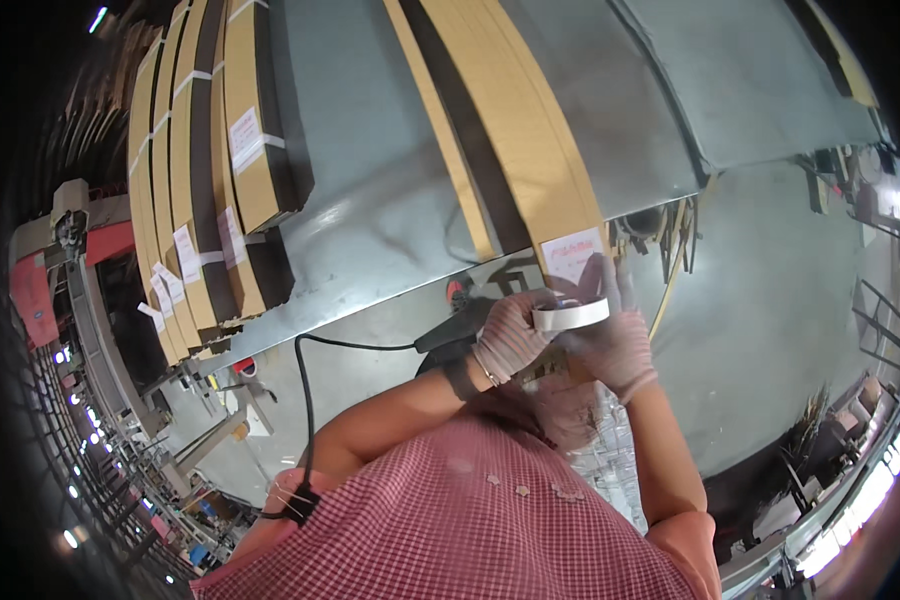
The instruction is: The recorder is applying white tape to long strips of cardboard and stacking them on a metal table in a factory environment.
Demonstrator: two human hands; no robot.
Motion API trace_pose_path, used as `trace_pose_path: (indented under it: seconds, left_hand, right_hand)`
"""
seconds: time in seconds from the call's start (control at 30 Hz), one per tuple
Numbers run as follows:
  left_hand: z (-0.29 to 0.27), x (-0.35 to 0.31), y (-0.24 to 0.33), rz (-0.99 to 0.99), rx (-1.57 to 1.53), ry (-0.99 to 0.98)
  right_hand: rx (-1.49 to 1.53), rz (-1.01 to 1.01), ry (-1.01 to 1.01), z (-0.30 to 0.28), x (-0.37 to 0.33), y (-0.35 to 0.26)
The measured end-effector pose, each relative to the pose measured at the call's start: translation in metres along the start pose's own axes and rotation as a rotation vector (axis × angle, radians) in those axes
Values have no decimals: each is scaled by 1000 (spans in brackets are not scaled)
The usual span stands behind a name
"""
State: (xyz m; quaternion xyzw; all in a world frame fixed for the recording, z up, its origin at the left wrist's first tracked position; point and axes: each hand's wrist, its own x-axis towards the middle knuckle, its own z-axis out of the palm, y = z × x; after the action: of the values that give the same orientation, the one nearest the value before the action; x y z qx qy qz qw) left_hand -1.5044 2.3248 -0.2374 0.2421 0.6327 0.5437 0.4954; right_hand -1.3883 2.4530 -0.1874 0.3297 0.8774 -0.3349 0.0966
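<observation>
A white roll of tape [573, 317] is held in my left hand [513, 338], its fingers closed around the near side of the ring. My right hand [618, 350] is beside the roll, somewhat blurred, with its fingers stretched up along a white label with red print [570, 252]. That label lies on the near end of a long brown cardboard bundle [515, 130], which juts past the table edge toward me. Both hands wear striped, light knit gloves. Part of the right palm and thumb is hidden behind the tape roll.
The grey metal table [370, 150] carries a narrow cardboard strip [445, 140] beside the bundle. Several strapped, labelled cardboard bundles [195, 170] stand at the left. A black cable [310, 400] runs near my left arm. Stacked scraps [680, 240] show under the table.
</observation>
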Motion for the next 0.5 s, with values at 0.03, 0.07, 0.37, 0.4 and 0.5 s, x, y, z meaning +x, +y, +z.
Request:
trace_pose_path:
  seconds: [0.03,0.07,0.37,0.4,0.5]
  left_hand:
    - [1,5,4,9,-2,-1]
    - [0,5,8,90,369,-11]
    - [2,9,21,32,709,-9]
    - [4,10,15,68,705,21]
    - [19,20,22,21,606,-37]
  right_hand:
    - [-6,-2,7,-12,-1,1]
    - [52,-126,215,-28,-7,-3]
    - [-194,-77,-307,-96,31,36]
    - [-127,-50,-265,-79,38,53]
    - [-132,164,-248,18,49,140]
